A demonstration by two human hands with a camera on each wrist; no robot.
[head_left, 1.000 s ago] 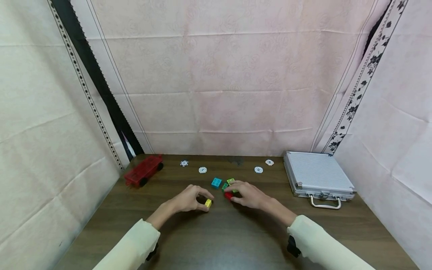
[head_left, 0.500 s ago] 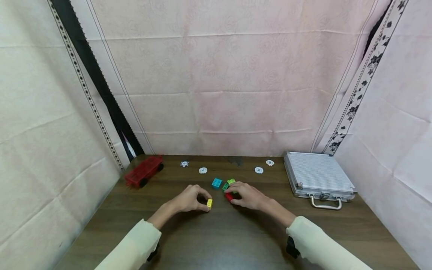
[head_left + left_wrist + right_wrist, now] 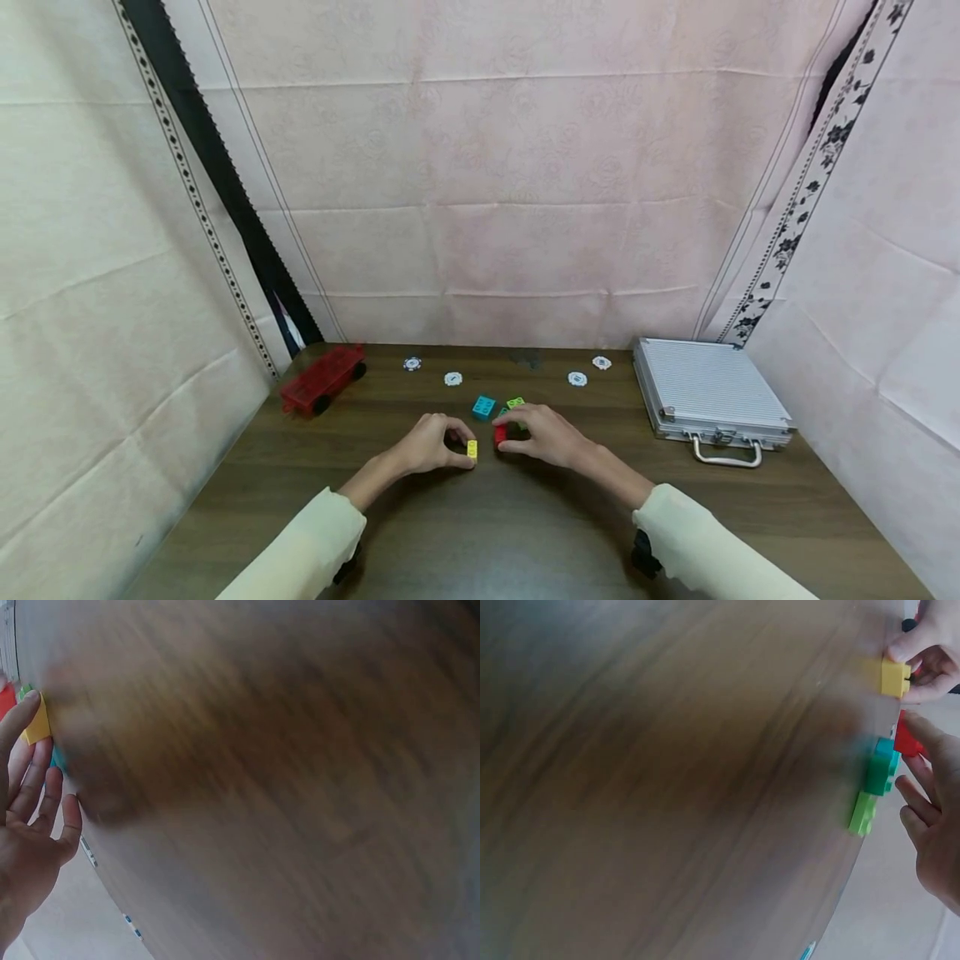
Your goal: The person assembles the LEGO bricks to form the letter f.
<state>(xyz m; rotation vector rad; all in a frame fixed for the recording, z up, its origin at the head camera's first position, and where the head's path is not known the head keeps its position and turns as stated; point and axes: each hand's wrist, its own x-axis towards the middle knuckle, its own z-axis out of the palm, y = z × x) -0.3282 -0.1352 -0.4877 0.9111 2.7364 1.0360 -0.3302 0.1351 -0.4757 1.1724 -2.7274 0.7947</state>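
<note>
On the brown table (image 3: 480,533), my left hand (image 3: 462,450) pinches a small yellow brick (image 3: 472,450) between thumb and forefinger, stood on edge. My right hand (image 3: 507,437) pinches a red brick (image 3: 499,433) just to the right, a small gap from the yellow one. Behind them lie a blue brick (image 3: 483,407), a light green brick (image 3: 514,403) and a dark green brick (image 3: 881,774), partly hidden in the head view. The right wrist view shows the yellow brick (image 3: 894,678) and the red brick (image 3: 906,741) close together. The left wrist view is blurred; the yellow brick (image 3: 37,724) sits at a fingertip.
A red toy cart (image 3: 321,377) stands at the back left. White poker chips (image 3: 453,378) lie scattered along the back of the table. A shut silver case (image 3: 708,396) with a handle occupies the right side. Pink cloth walls enclose the table.
Both hands have moved towards each other. The yellow brick has shifted right and the red brick left, so the gap between them has narrowed.
</note>
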